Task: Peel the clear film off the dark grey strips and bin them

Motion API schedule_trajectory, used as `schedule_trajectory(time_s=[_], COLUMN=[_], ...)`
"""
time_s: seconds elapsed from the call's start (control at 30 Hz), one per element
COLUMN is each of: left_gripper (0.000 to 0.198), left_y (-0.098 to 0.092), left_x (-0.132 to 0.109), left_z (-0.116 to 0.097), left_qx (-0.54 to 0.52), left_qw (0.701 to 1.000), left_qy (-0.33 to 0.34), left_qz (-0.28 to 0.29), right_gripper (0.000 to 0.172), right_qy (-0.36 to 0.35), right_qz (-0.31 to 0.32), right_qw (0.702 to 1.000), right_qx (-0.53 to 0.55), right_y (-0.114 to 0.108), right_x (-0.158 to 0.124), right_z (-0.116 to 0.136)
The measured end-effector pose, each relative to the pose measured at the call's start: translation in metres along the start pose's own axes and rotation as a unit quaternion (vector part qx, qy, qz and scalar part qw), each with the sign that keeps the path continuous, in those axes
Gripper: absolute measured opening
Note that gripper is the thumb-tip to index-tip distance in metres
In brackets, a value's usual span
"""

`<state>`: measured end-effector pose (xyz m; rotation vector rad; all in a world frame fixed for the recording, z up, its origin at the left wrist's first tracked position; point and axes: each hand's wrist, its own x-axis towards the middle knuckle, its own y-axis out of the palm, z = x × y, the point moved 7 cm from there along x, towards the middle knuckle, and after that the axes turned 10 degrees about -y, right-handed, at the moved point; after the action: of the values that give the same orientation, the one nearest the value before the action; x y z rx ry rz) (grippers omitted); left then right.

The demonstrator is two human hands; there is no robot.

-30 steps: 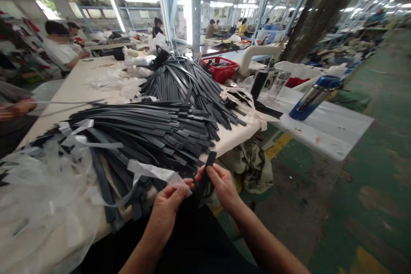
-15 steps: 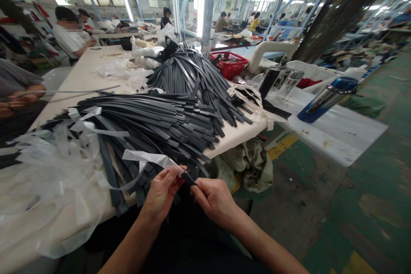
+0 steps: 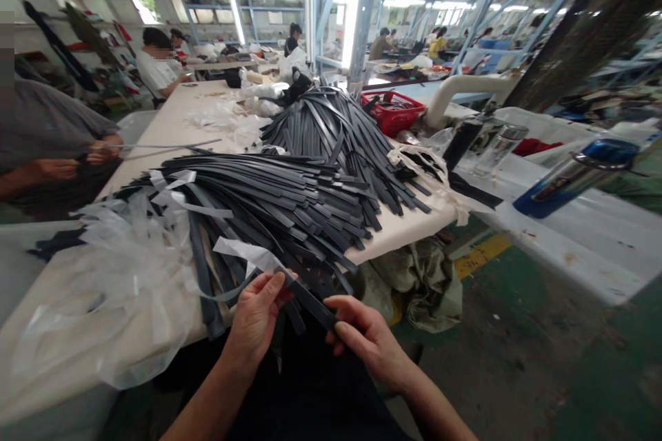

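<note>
A table (image 3: 168, 114) just beyond the left hand (image 3: 258, 320) bears a pile of dark strips (image 3: 276, 203); a single strip (image 3: 311, 304) spans from this hand to the right hand (image 3: 368, 339). The left hand pinches one end together with white tape (image 3: 243, 250); the right hand, partly curled, grips the other.

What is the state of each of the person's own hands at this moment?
Left hand: closed, pinching the white film strip where it meets the dark grey strap.
Right hand: closed, holding the same strap further along.
</note>
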<state>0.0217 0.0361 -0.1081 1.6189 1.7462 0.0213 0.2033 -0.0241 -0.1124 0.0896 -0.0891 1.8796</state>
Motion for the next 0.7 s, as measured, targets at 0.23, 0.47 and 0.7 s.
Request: schedule_trajectory(time_s=[0.23,0.47,0.7], left_gripper=[0.031,0.025,0.027], left_y=[0.017,0.010,0.031], left_x=[-0.018,-0.021,-0.038], left_z=[0.034,0.016,0.037], left_qx=[0.047,0.079,0.173], left_qw=[0.996,0.995,0.976], left_qy=[-0.040,0.027,-0.020], left_qz=[0.068,0.044,0.130], right_gripper=[0.041,0.052,0.053], right_qy=[-0.007,-0.041,0.016], right_qz=[-0.080,0.004,-0.031], right_qw=[0.997,0.999,0.999], right_qx=[0.000,0.001,0.018], right_y=[-0.012,-0.016,-0.015], right_x=[-0.006,-0.039,-0.045], right_z=[-0.002,-0.022,-0.031])
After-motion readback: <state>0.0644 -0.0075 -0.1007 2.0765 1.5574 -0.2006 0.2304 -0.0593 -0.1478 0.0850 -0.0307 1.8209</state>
